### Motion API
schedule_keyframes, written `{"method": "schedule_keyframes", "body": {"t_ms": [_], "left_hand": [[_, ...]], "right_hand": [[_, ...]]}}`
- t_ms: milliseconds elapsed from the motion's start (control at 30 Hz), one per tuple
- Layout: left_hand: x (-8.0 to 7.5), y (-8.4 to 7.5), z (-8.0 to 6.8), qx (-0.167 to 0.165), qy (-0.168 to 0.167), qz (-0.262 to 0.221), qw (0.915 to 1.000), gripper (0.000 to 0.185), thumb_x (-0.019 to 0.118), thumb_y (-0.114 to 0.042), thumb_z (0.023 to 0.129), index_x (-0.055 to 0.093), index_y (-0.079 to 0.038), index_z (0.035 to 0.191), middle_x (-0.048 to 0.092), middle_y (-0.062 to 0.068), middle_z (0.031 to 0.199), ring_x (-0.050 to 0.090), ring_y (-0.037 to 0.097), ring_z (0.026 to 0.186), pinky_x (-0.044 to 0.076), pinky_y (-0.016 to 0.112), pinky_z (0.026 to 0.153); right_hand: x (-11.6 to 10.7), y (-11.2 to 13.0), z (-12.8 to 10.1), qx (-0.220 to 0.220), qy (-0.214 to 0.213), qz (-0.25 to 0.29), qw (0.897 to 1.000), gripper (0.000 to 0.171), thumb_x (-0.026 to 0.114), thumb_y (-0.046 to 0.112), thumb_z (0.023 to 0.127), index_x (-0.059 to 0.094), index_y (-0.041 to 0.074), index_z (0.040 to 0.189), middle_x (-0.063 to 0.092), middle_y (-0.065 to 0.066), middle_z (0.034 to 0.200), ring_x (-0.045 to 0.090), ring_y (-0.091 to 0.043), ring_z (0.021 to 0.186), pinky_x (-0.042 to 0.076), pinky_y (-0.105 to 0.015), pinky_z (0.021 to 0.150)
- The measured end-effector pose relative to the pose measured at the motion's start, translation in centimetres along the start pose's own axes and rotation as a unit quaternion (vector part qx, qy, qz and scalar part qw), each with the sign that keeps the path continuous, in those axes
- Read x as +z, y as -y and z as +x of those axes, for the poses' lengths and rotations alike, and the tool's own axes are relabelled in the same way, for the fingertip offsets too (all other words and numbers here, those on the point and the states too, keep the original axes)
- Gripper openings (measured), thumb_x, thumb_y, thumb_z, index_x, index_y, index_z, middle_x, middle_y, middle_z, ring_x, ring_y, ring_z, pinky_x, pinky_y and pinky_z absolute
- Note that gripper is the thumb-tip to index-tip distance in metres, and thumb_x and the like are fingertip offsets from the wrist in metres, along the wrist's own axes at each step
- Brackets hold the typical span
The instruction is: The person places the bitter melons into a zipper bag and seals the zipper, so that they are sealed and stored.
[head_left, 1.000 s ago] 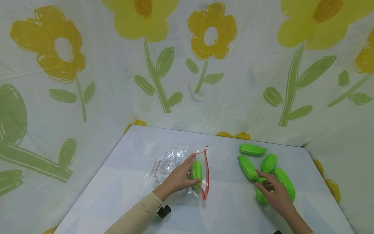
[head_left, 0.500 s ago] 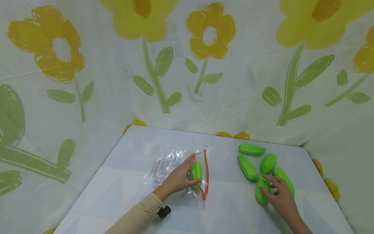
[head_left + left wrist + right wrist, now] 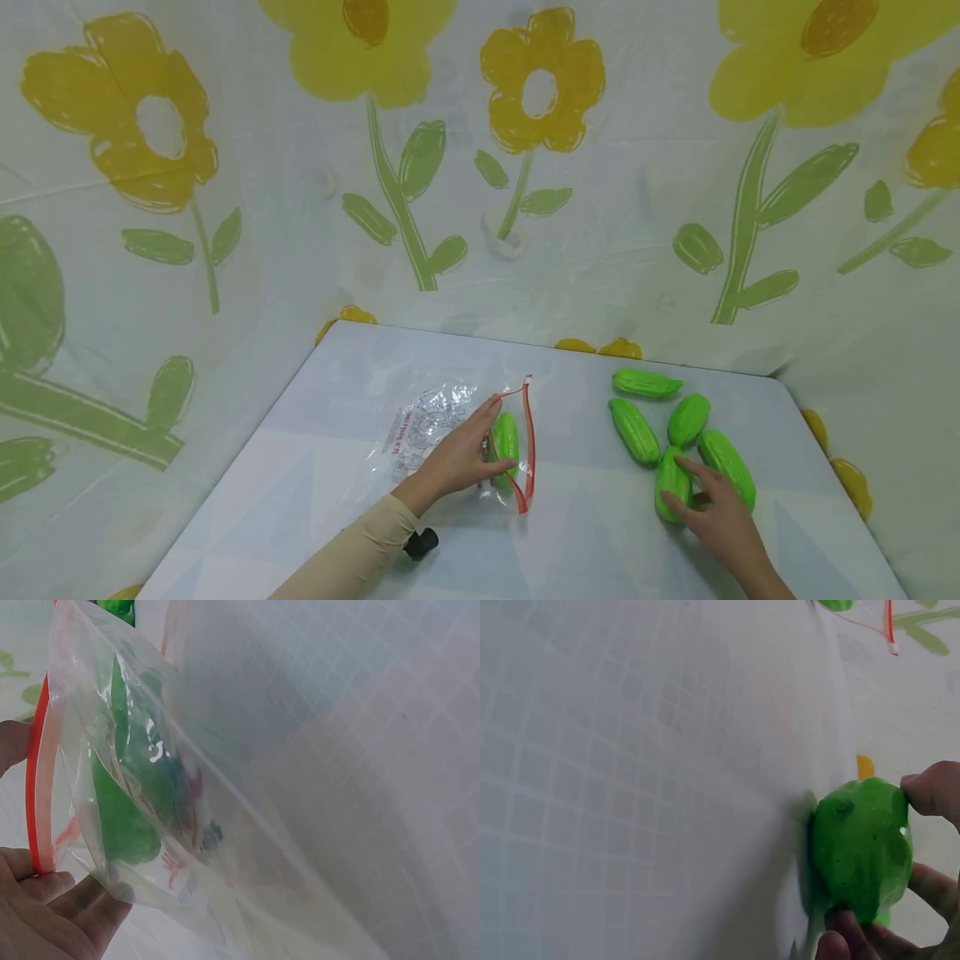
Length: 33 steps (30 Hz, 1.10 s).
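Table (image 3: 315, 467), pale w/ faint printed pattern, carries everything; floral yellow-and-green plastic sheeting (image 3: 225, 208) hangs behind it. Clear plastic zip bag w/ red seal strip (image 3: 435, 421) lies left of centre, mouth facing right, one green ridged plastic gourd (image 3: 507, 440) already inside near the opening. Your left hand (image 3: 457, 458) pinches the bag's mouth edge, thumb and fingers on the red strip, keeping it propped open. Four loose gourds sit in a cluster well apart to the right. Your right hand (image 3: 716, 517) has fingers and thumb curled round the nearest gourd (image 3: 671, 487), which sits on the table, not lifted.

Risks, as I judge them: the grip on that gourd looks like fingertips only, so the smooth plastic could slip on lifting. Neighbouring gourd (image 3: 726, 467) is just beside and could get knocked. If your left pinch slackens, the bag mouth may sag shut.

Vs 0.5 s ago: right hand has closed onto the gourd, and the gourd has shifted slightly; left hand and bag unchanged.
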<state>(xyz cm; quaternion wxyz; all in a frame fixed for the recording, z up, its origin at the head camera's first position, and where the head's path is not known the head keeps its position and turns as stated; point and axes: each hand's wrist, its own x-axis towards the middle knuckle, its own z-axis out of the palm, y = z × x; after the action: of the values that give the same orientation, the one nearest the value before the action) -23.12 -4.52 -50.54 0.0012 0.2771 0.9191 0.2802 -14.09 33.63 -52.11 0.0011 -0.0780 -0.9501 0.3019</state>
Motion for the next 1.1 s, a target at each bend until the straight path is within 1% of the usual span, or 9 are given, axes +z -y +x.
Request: {"method": "schedule_keyframes", "body": {"t_ms": [167,233,333,433,600,733,867,1033,1100], "left_hand": [[0.0,0.1,-0.1,0.000,-0.002,-0.003,1.0000,0.096,0.068,-0.050,0.078,0.017,-0.011,0.149,0.014,0.000,0.155,0.024,0.018,0.138,0.036,0.039,0.105],[0.0,0.1,-0.1,0.000,-0.002,-0.004,1.0000,0.096,0.068,-0.050,0.078,0.016,-0.013,0.150,0.014,0.000,0.155,0.024,0.017,0.138,0.036,0.039,0.104],[0.0,0.1,-0.1,-0.001,0.000,-0.005,1.0000,0.097,0.068,-0.050,0.078,0.014,-0.015,0.150,0.014,-0.002,0.155,0.024,0.017,0.138,0.036,0.038,0.104],[0.1,0.1,-0.1,-0.002,0.000,-0.004,1.0000,0.097,0.068,-0.050,0.078,0.013,-0.016,0.150,0.014,-0.002,0.155,0.024,0.017,0.138,0.036,0.038,0.104],[0.1,0.1,-0.1,-0.006,-0.001,-0.004,1.0000,0.097,0.068,-0.051,0.077,0.014,-0.017,0.150,0.013,-0.003,0.155,0.023,0.016,0.138,0.035,0.038,0.105],[0.0,0.1,0.0,-0.007,-0.001,-0.004,1.0000,0.097,0.068,-0.051,0.077,0.014,-0.016,0.150,0.013,-0.004,0.155,0.023,0.016,0.138,0.035,0.038,0.105],[0.1,0.1,0.0,-0.005,-0.001,-0.005,1.0000,0.097,0.068,-0.051,0.078,0.014,-0.016,0.150,0.013,-0.003,0.155,0.023,0.016,0.139,0.035,0.038,0.105],[0.0,0.1,0.0,-0.001,-0.003,-0.001,1.0000,0.096,0.067,-0.052,0.078,0.016,-0.013,0.150,0.013,-0.003,0.155,0.022,0.016,0.139,0.035,0.038,0.105],[0.0,0.1,0.0,0.001,-0.005,0.001,1.0000,0.096,0.067,-0.052,0.078,0.018,-0.012,0.149,0.012,-0.005,0.155,0.022,0.016,0.139,0.035,0.038,0.105]], "right_hand": [[0.0,0.5,-0.5,-0.017,0.012,0.000,1.000,0.087,0.067,0.058,0.075,0.039,0.008,0.140,0.038,-0.027,0.133,0.048,-0.035,0.107,0.047,-0.048,0.081],[0.1,0.8,-0.8,-0.019,0.016,-0.003,1.000,0.087,0.068,0.058,0.074,0.039,0.009,0.140,0.038,-0.027,0.133,0.050,-0.033,0.104,0.048,-0.044,0.078],[0.3,1.3,-1.2,-0.018,0.023,-0.002,1.000,0.085,0.070,0.055,0.073,0.041,0.009,0.138,0.039,-0.027,0.130,0.054,-0.027,0.094,0.049,-0.036,0.071],[0.5,1.8,-1.6,-0.007,0.038,0.005,0.999,0.085,0.071,0.054,0.073,0.040,0.009,0.138,0.037,-0.027,0.130,0.054,-0.023,0.088,0.047,-0.029,0.065],[1.3,2.7,-2.5,0.011,0.064,0.001,0.998,0.087,0.070,0.058,0.071,0.038,0.012,0.138,0.032,-0.022,0.133,0.052,-0.019,0.088,0.045,-0.026,0.064],[2.0,3.6,-3.2,0.002,0.071,0.010,0.997,0.085,0.071,0.057,0.070,0.039,0.014,0.136,0.033,-0.018,0.133,0.052,-0.015,0.085,0.045,-0.024,0.063],[2.8,4.5,-3.6,-0.011,0.074,0.030,0.997,0.081,0.073,0.054,0.070,0.041,0.019,0.135,0.036,-0.012,0.131,0.050,-0.011,0.081,0.045,-0.021,0.061],[3.7,4.9,-3.5,-0.050,0.061,0.055,0.995,0.075,0.075,0.049,0.071,0.043,0.026,0.135,0.038,-0.004,0.132,0.050,-0.008,0.077,0.046,-0.019,0.062],[4.0,5.0,-3.2,-0.061,0.056,0.061,0.995,0.073,0.075,0.047,0.072,0.044,0.028,0.135,0.038,-0.004,0.134,0.051,-0.008,0.076,0.047,-0.019,0.063]]}}
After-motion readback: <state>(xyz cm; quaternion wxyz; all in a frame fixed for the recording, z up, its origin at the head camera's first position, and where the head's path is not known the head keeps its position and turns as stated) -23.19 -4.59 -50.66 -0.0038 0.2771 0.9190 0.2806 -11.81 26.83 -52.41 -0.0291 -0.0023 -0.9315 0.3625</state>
